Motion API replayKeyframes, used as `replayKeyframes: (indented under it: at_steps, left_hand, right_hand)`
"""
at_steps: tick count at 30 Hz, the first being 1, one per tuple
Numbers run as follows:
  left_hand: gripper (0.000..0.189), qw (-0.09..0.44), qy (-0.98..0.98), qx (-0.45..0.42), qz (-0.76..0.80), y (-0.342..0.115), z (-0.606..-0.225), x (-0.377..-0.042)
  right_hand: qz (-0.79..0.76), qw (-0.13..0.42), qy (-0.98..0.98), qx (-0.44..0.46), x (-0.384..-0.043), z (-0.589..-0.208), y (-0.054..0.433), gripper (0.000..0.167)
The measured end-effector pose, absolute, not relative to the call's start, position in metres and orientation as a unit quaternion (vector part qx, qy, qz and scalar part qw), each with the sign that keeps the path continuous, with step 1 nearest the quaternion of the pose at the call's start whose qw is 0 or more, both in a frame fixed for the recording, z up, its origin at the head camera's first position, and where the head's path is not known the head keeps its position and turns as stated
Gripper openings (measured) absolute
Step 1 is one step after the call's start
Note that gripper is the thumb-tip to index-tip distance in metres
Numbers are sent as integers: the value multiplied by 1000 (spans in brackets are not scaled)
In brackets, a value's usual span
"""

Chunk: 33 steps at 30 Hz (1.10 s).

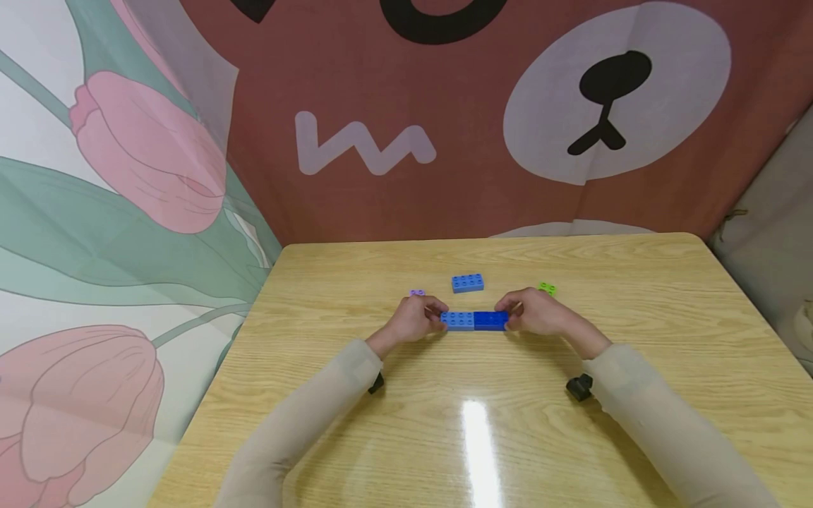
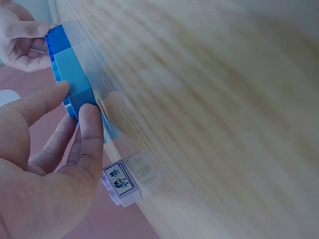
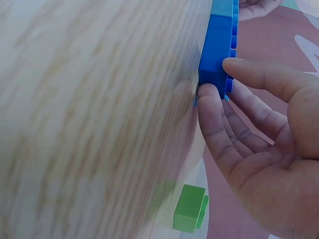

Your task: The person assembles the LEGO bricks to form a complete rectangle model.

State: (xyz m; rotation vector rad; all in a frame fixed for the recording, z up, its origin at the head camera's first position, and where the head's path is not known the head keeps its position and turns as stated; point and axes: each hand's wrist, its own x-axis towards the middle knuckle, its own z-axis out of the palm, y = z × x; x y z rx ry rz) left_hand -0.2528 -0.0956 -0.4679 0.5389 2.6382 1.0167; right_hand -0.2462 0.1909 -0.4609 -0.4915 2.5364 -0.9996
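Observation:
Two toy building bricks lie end to end in a row between the hands, a light blue brick point(image 1: 457, 322) at left and a dark blue brick point(image 1: 491, 322) at right, studs up. My left hand point(image 1: 416, 319) pinches the outer end of the light blue brick point(image 2: 75, 74) with thumb and fingers. At the other end my right hand point(image 1: 535, 311) grips the dark blue brick point(image 3: 215, 47) the same way. In both wrist views the bricks sit right at the wooden tabletop, their ends meeting.
Behind the row lies another blue brick point(image 1: 467, 283). A small purple brick point(image 2: 121, 183) with a printed picture stands beyond the left hand, and a small green brick point(image 3: 190, 208) beyond the right. The table point(image 1: 381, 437) ends at a printed cloth point(image 1: 457, 197).

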Motion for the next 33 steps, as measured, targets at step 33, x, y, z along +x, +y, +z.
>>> replayKeyframes:
  at_steps: [33]
  left_hand:
    - [30, 128, 905, 198, 354, -95, -472, -254]
  right_hand:
    - [-356, 120, 913, -158, -259, -447, 183, 40]
